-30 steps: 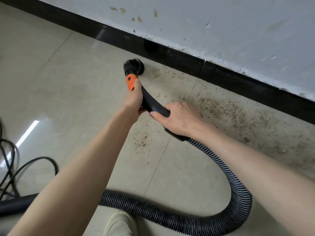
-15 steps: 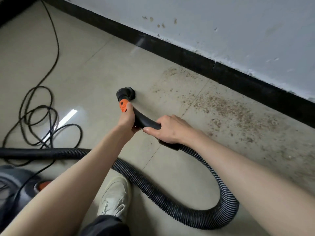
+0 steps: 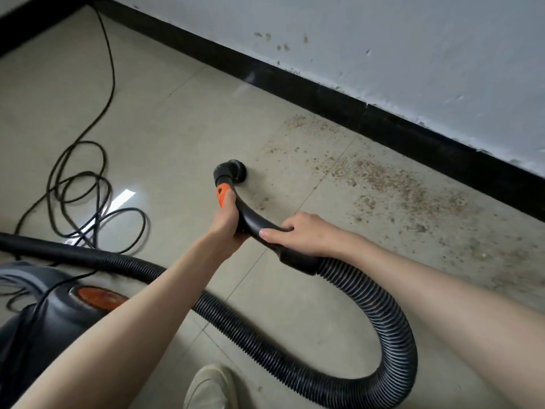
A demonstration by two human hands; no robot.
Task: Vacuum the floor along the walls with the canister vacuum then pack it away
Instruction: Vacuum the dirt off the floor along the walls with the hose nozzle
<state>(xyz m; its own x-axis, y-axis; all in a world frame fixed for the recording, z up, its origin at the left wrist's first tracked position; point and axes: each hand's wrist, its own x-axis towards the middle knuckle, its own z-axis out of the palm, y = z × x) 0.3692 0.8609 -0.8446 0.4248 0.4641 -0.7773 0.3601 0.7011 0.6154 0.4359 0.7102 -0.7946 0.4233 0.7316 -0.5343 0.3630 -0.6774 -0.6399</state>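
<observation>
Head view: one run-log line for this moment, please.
phase: vacuuming by wall | left hand: gripping handle near orange part | right hand: gripping handle | nozzle: left of debris | canister: lower left

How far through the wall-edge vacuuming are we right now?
Partly done. Done: the tiles left of the nozzle toward the corner look free of grit. In hand: left hand and right hand both grip the curved handle, nozzle on the floor short of the dirt. Left: the brown debris along the baseboard, then packing away the hose, canister and loose cord.
</observation>
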